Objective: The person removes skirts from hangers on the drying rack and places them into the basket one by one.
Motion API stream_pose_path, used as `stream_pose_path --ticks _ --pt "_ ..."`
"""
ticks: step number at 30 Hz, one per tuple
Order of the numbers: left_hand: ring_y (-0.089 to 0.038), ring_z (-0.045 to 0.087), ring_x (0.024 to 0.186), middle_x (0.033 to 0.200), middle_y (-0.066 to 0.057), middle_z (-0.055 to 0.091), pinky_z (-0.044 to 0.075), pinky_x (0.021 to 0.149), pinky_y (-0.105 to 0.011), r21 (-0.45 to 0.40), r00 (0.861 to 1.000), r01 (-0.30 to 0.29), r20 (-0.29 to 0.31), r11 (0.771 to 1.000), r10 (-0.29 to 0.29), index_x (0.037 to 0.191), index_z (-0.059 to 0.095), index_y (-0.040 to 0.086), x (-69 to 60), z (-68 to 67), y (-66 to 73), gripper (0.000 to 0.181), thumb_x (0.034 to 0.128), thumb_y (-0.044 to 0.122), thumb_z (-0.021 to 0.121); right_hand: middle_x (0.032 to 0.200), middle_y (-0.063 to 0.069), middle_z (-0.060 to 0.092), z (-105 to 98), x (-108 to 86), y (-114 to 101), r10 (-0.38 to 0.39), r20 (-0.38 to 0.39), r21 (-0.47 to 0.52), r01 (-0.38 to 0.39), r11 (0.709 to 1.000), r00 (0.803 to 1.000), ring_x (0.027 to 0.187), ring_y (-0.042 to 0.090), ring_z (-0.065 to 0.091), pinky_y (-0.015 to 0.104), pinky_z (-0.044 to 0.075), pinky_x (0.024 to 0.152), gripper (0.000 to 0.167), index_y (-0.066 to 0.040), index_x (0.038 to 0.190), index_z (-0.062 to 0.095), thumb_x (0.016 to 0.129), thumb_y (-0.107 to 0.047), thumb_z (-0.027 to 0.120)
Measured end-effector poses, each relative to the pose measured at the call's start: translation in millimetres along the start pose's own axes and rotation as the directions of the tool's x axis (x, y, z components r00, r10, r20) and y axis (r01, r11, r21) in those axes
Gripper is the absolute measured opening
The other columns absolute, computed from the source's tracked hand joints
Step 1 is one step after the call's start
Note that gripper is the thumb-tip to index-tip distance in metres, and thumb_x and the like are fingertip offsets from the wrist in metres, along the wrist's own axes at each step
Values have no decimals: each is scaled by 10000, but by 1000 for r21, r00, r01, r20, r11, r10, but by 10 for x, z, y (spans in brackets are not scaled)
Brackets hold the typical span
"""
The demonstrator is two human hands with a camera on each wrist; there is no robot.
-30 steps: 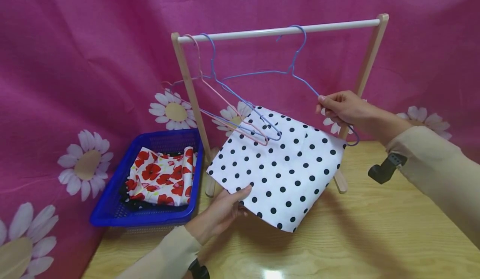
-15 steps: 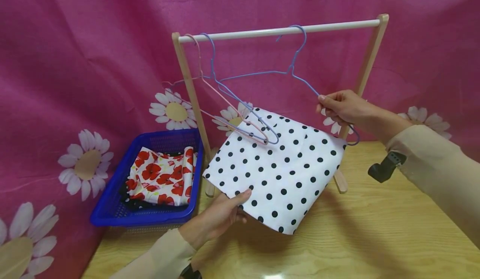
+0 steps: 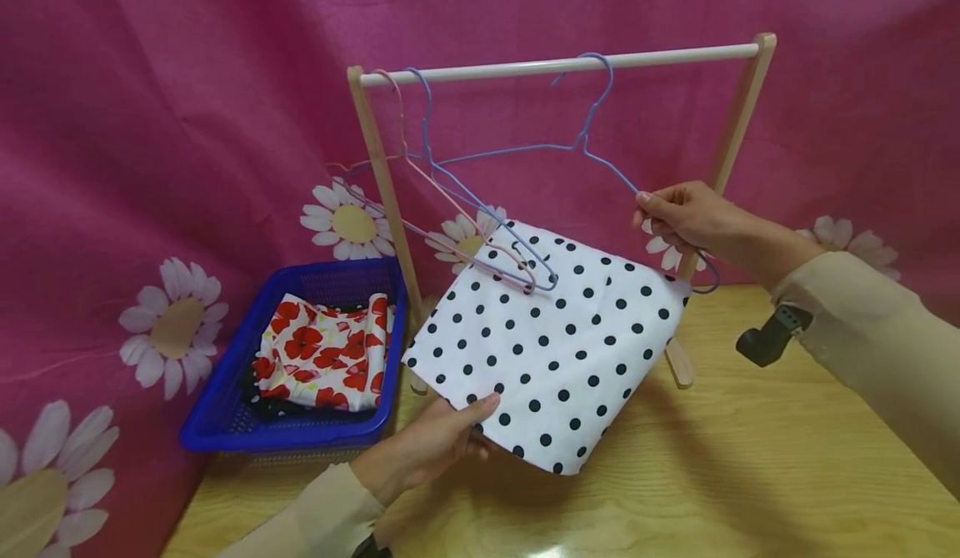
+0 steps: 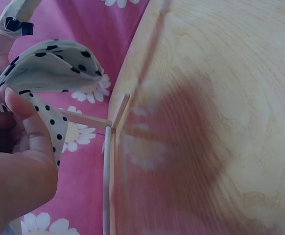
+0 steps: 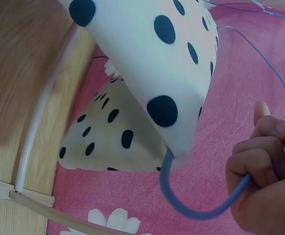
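Observation:
A white cloth with black dots (image 3: 555, 341) hangs slanted over the lower bar of a blue wire hanger (image 3: 583, 138). The hanger's hook sits on the rack's white rod. My right hand (image 3: 686, 218) grips the hanger's right side, fingers curled round the wire; in the right wrist view, the wire's rounded end runs into the folded cloth (image 5: 164, 29). At the cloth's lower left edge, my left hand (image 3: 435, 445) pinches the fabric, thumb on top and fingers beneath. The left wrist view shows the cloth's two layers (image 4: 54, 68) parted above that hand.
A pink hanger (image 3: 435, 184) and another blue hanger (image 3: 426, 124) hang at the rod's left, their ends in front of the cloth. A blue basket (image 3: 300, 439) with a red-flowered cloth (image 3: 315, 354) stands left of the wooden rack (image 3: 731, 141) on the table (image 3: 780, 424).
My left hand has moved slightly down and left, drawing the dotted cloth with it. The right hand keeps its place on the hanger.

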State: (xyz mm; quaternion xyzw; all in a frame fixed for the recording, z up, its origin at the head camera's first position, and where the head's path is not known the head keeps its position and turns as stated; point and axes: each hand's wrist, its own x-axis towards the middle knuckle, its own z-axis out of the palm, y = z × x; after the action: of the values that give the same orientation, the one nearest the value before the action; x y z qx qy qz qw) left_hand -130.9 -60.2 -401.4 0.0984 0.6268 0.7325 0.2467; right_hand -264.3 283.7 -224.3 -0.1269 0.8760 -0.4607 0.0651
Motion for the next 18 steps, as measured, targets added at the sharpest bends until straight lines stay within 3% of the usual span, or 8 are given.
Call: stream_pose_path --ticks 6,12,18 --pt "-72 611 755 946 100 736 495 685 -215 15 999 1 40 1000 -1 1225 573 174 -31 -42 -38 278 1016 356 601 619 -77 433 -24 -12 6 -27 -10 0 27 1000 1000 509 57 353 218 290 448 371 -194 846 668 1086 -353 434" --pt "-74 603 753 962 108 737 484 677 -218 28 999 28 40 999 -29 1236 567 164 -72 -111 -86 288 1015 346 604 568 -76 391 -69 -32 12 -47 -24 -1 47 999 999 488 48 310 222 261 440 389 -236 778 660 1088 -323 441" --pt "-68 616 763 988 97 743 501 682 -209 24 998 30 50 999 -31 1274 560 143 -108 -135 -109 336 1015 352 604 569 -69 377 -57 -19 10 -57 -15 5 57 998 998 490 53 306 233 254 436 367 -209 811 664 1084 -328 451"
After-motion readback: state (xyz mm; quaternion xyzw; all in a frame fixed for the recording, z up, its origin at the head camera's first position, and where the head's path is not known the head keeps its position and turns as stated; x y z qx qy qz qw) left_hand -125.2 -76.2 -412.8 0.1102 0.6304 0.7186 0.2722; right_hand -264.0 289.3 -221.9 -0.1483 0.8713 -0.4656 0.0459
